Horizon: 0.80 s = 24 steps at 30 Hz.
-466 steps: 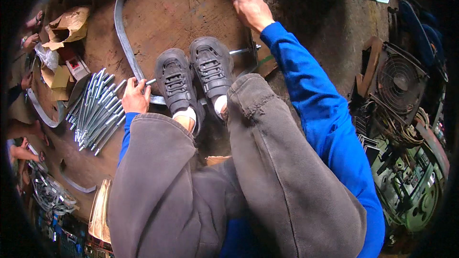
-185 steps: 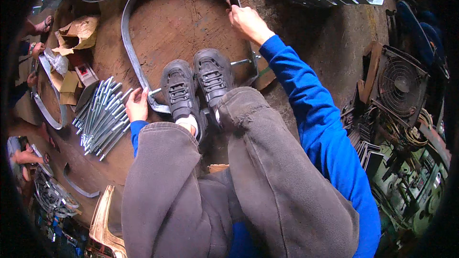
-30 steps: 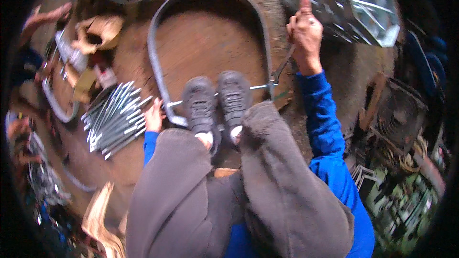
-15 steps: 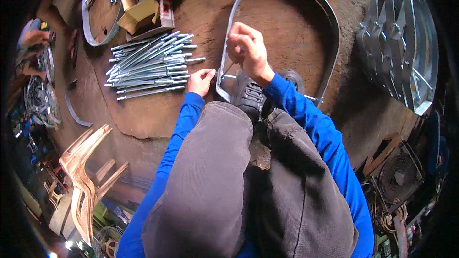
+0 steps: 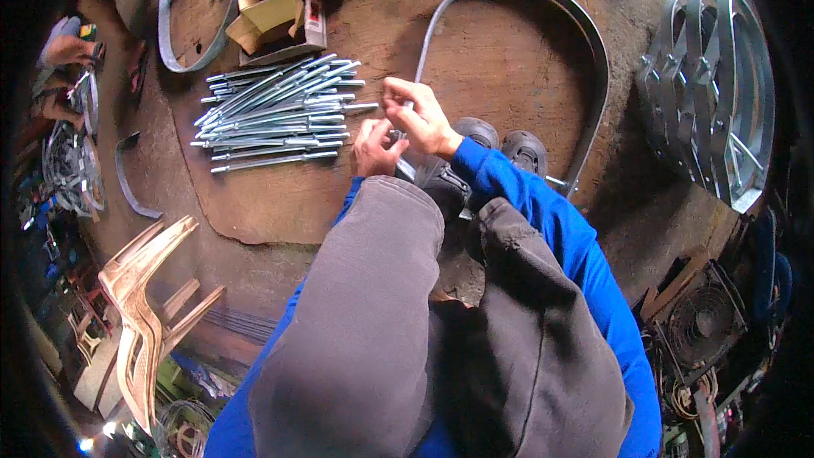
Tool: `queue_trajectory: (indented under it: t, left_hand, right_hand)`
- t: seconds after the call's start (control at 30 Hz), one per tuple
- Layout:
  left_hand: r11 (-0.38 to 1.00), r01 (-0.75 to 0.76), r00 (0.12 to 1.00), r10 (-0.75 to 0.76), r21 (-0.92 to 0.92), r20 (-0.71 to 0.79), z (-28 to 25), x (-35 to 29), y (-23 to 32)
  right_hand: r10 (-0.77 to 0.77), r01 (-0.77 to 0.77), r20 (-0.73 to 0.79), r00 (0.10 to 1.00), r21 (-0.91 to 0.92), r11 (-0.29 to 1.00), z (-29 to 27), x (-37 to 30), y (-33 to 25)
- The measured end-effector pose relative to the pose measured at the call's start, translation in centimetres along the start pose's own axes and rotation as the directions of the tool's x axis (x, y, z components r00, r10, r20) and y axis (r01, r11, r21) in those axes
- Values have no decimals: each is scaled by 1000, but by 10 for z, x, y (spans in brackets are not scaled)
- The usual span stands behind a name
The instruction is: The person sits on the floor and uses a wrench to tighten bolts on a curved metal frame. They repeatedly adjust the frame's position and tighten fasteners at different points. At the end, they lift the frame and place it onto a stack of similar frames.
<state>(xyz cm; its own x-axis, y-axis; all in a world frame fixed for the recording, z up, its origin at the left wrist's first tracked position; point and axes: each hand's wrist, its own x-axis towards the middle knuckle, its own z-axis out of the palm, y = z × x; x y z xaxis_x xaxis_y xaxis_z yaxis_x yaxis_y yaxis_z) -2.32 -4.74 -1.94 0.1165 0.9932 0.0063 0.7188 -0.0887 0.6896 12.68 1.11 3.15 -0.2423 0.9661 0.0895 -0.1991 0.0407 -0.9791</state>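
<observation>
Bent metal band (image 5: pixel 593 59), shaped like a big arch, lies flat on the brown floor (image 5: pixel 509 42). One end of the band sits right by the person's two dark shoes (image 5: pixel 500 140). Both hands meet at that near end, just left of the shoes. Left hand (image 5: pixel 375 146) is curled shut, and its fingers pinch something small that I cannot make out. Right hand (image 5: pixel 417 114) is closed too, gripping a thin metal rod (image 5: pixel 407 106) just above the left hand. Left of the band lies a pile of long silver rods (image 5: pixel 275 114), close to the left hand. Above that pile sit some torn cardboard boxes (image 5: pixel 271 8). Right of the band, well apart, stands a stack of round metal frames (image 5: pixel 721 93).
</observation>
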Motion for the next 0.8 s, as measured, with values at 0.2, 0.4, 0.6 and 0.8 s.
queue_trajectory:
  t: [0.2,0.4,0.6,0.8]
  left_hand:
    - [991,111,988,-118,75,97,4,25,14]
    - [967,242,950,-252,76,183,3,23,9]
    - [987,154,976,-158,33,151,-3,6,5]
    - [977,192,964,-170,-95,204,-4,19,11]
  right_hand:
    - [277,-195,-278,920,289,937,-34,51,41]
    - [298,-162,-327,897,383,909,-36,41,32]
    - [270,-90,-293,917,509,856,-25,14,14]
    - [326,-148,-261,908,528,836,-39,34,-3]
